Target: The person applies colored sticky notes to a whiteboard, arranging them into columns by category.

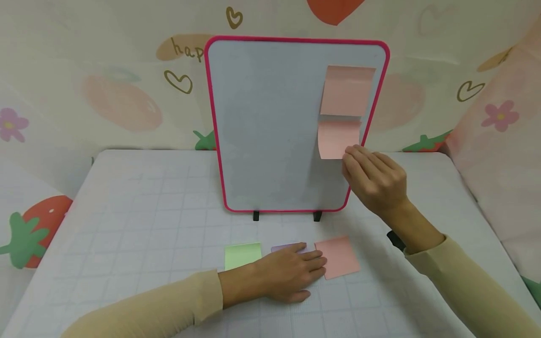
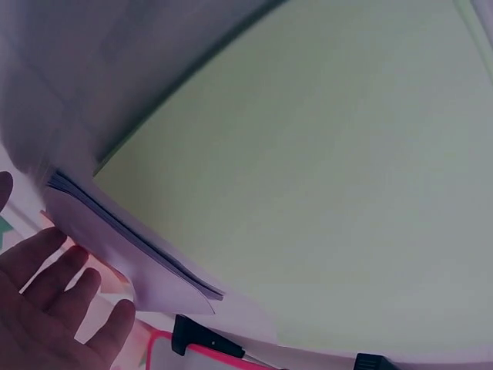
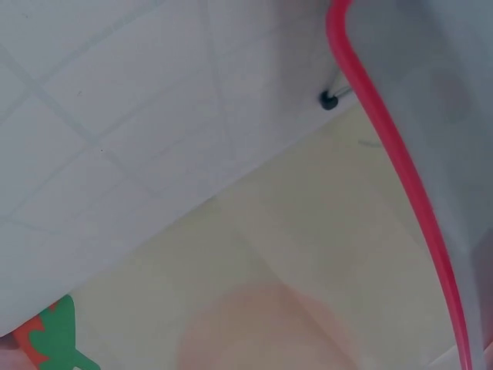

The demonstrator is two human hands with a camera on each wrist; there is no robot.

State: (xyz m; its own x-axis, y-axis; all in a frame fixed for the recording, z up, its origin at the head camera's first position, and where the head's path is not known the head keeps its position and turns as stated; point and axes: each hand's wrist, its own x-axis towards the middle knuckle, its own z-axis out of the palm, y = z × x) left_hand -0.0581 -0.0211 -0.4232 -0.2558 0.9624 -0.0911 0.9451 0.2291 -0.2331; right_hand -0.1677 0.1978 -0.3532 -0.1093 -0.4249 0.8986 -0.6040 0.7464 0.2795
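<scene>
Fingers of right hand (image 1: pixel 374 180), curled: lower pink square paper note (image 1: pixel 336 138) apparently pinched, perhaps for levelling, near right edge of red-rimmed whiteboard (image 1: pixel 270 122). Left hand (image 1: pixel 291 272), fingers spread: pink paper pad (image 1: pixel 340 258) likely steadied.

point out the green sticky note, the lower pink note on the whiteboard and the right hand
Green sticky note (image 1: pixel 243 255): head view, on its uncovered upper face.
Lower pink note (image 1: pixel 337 140): head view, on the middle of its front.
Right hand (image 1: pixel 375 180): head view, on its back.
</scene>
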